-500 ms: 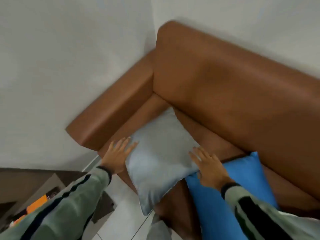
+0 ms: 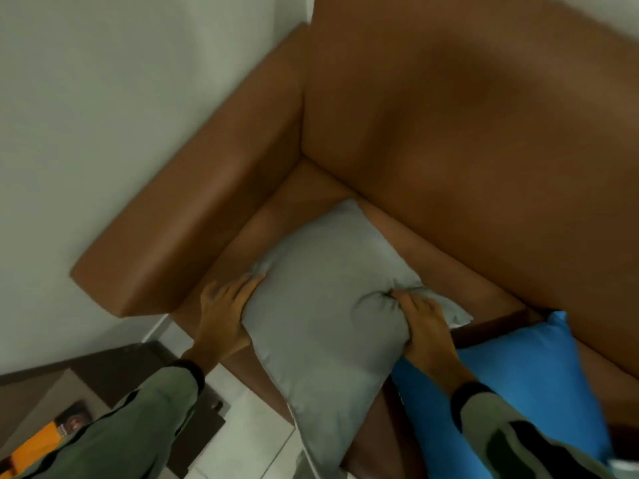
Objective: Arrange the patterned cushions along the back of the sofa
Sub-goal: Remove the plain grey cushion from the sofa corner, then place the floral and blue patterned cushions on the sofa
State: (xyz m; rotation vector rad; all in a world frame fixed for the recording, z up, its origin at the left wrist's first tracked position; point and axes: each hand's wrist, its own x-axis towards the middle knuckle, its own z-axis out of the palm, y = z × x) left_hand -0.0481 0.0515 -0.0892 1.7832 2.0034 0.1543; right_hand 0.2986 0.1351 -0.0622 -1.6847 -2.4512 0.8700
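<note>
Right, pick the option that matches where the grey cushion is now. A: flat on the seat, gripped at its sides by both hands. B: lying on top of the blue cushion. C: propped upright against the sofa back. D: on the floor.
A: the grey cushion lies on the seat, with the left hand and the right hand bunching its edges.

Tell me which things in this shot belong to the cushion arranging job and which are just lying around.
Part of the job:
grey cushion, gripped by the left hand and right hand
blue cushion on the seat
brown sofa, whose backrest they go against

Just lying about:
dark low furniture beside the sofa
orange item on it, too blurred to name
</note>
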